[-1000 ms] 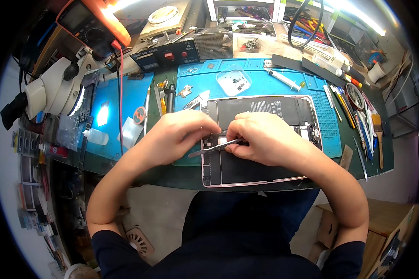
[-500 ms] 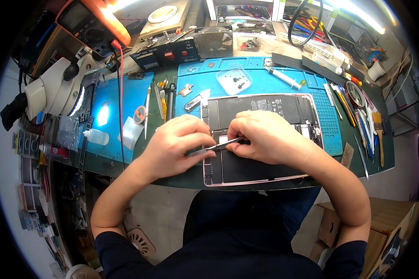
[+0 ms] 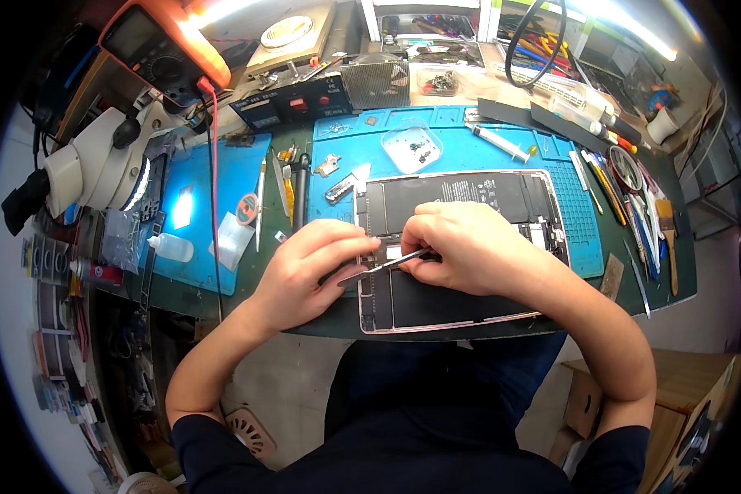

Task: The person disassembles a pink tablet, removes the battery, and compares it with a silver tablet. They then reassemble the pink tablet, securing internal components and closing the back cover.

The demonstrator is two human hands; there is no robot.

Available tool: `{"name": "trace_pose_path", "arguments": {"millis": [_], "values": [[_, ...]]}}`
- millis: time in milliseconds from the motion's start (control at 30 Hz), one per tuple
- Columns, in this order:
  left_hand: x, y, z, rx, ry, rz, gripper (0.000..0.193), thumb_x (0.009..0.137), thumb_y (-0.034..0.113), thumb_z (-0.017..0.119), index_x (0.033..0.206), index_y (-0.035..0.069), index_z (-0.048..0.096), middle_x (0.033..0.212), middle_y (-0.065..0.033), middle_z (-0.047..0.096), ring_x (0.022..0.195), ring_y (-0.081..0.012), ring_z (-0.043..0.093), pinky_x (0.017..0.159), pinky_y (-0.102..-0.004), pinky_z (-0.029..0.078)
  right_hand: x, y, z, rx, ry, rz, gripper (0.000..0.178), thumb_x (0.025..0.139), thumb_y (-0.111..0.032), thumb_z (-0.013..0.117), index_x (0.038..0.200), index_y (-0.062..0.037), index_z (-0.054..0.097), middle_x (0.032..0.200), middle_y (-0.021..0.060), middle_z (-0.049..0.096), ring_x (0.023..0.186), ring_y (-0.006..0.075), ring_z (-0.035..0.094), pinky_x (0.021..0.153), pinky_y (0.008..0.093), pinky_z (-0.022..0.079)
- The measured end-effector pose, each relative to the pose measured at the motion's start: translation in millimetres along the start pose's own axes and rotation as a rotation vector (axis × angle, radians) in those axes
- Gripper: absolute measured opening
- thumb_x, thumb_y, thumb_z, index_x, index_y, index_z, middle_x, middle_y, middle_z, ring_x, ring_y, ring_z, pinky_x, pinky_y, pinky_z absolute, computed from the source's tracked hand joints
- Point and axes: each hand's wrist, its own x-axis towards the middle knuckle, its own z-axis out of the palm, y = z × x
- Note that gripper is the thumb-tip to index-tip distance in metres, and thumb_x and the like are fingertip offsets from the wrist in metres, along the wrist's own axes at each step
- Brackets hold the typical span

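An opened tablet [image 3: 436, 309] lies in front of me, its black batteries and pale rim exposed. Pinched in my right hand [image 3: 461, 247] is a slim metal tool [image 3: 395, 261], slanting down to the left across the tablet's left part. Whether it is tweezers or a pry tool I cannot make out. My left hand [image 3: 305, 267] is beside the tablet's left edge, thumb and fingers apart around the tool's left end. Its thumb is close to that end; contact is unclear. The right hand covers the middle of the tablet.
A blue work mat [image 3: 362, 140] bears a clear tray [image 3: 412, 146] of small parts and a syringe [image 3: 502, 143]. Pens, tools and a brush [image 3: 665, 218] lie right. A microscope [image 3: 90, 169], an orange multimeter [image 3: 160, 53] and a white bottle [image 3: 171, 247] are left.
My left thumb and fingers have spread apart, and the left hand has shifted slightly down and left. The right hand keeps its pinch on the metal tool near the same spot.
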Motion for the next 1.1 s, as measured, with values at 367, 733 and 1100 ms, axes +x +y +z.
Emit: {"name": "trace_pose_path", "arguments": {"millis": [367, 733, 1100], "values": [[16, 3, 2, 0.046, 0.007, -0.086, 0.043, 0.085, 0.004, 0.082, 0.126, 0.003, 0.071, 0.119, -0.0124, 0.074, 0.110, -0.0292, 0.068, 0.094, -0.0397, 0.055, -4, -3, 1, 0.020, 0.033, -0.021, 0.020, 0.086, -0.023, 0.075, 0.097, -0.0065, 0.073, 0.099, 0.0123, 0.071, 0.097, 0.0326, 0.073, 0.084, 0.0450, 0.059], [22, 18, 7, 0.035, -0.030, -0.121, 0.060, 0.075, 0.005, 0.088, 0.131, 0.002, 0.067, 0.121, -0.0139, 0.071, 0.111, -0.0337, 0.065, 0.099, -0.0432, 0.051, -38, -23, 7, -0.145, 0.358, -0.084, 0.015, 0.089, -0.019, 0.076, 0.099, -0.0103, 0.068, 0.089, 0.0047, 0.058, 0.077, 0.0230, 0.071, 0.062, 0.0358, 0.058], [21, 20, 15, 0.066, -0.007, -0.102, 0.058, 0.073, 0.002, 0.088, 0.127, 0.001, 0.068, 0.122, -0.0149, 0.070, 0.112, -0.0348, 0.063, 0.099, -0.0426, 0.051, -183, -13, -21, -0.005, 0.592, 0.235, 0.022, 0.090, -0.007, 0.076, 0.112, -0.0063, 0.071, 0.099, 0.0102, 0.066, 0.089, 0.0295, 0.068, 0.076, 0.0389, 0.056]]}}
